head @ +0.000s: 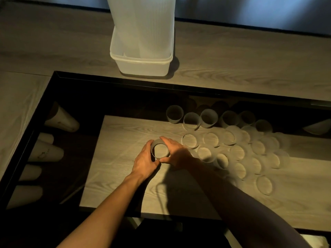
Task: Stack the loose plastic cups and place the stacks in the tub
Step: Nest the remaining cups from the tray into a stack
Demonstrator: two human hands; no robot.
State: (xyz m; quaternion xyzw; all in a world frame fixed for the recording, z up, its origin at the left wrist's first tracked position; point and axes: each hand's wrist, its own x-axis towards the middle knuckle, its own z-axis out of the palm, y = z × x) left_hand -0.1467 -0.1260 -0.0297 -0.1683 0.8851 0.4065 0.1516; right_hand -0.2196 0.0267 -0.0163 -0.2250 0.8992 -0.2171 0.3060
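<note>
Nearest to me, two bare forearms reached out over the wood-grain bench [121, 140], the right one in deep shadow. The left hand [145, 161] and the right hand [176, 154] met around a translucent ribbed plastic cup [160, 149] standing mouth-up on the bench near its middle. Each grip was closed partway round the cup wall, the left fingers curled on its left side, the right thumb and fingers wrapping its right side and far rim. I could not tell whether it was one cup or several nested. Just to the right of the hands a crowd of loose clear plastic cups [238, 153] stood upright, packed close, many touching. Beyond them a row of similar cups [208, 118] stood along the bench's far edge, half in darkness. Off to the left, in the dark strip inside a black frame [107, 76], pale cone-shaped cups [61, 119] lay on their sides. Farthest off, past the frame on the wooden surface, stood a translucent white rectangular plastic tub [141, 66], well apart from the hands, with tall stacks of nested ribbed cups [141, 24] rising out of it to the top of my view.
</note>
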